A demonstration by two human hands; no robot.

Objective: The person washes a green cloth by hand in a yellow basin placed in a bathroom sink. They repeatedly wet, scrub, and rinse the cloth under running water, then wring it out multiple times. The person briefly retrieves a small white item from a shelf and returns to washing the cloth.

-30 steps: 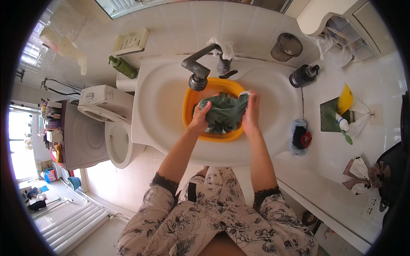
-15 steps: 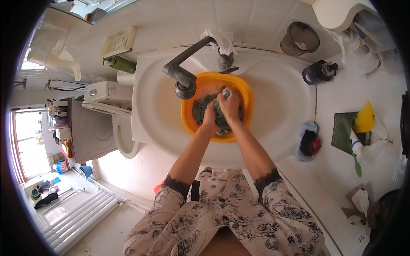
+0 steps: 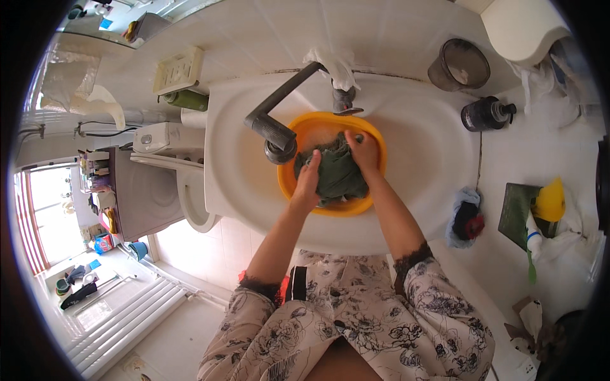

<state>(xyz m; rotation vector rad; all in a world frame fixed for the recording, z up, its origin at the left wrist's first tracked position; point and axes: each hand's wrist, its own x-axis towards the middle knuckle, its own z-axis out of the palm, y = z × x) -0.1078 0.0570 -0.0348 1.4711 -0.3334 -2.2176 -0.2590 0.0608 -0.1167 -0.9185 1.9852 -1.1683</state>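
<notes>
A wet, dark green cloth lies bunched in an orange-yellow plastic basin, which stands in the white washbasin. My left hand grips the cloth's left edge, thumb uppermost. At the upper right, my right hand has its fingers curled round another part of it. Between the two hands the cloth is spread out, and whether it is a garment I cannot make out. Some suds show at the basin's far side. The dark swivel faucet reaches over the basin's left rim, close to my left hand.
A black pump bottle and a grey translucent cup stand at the right back. Small dark and blue cloths lie on the right ledge beside a green board. To the left are a toilet and a soap dish.
My hands have moved apart, from squeezing the bunched cloth together to holding it at either side. The cloth is now spread wider between them. The whole view has shifted slightly.
</notes>
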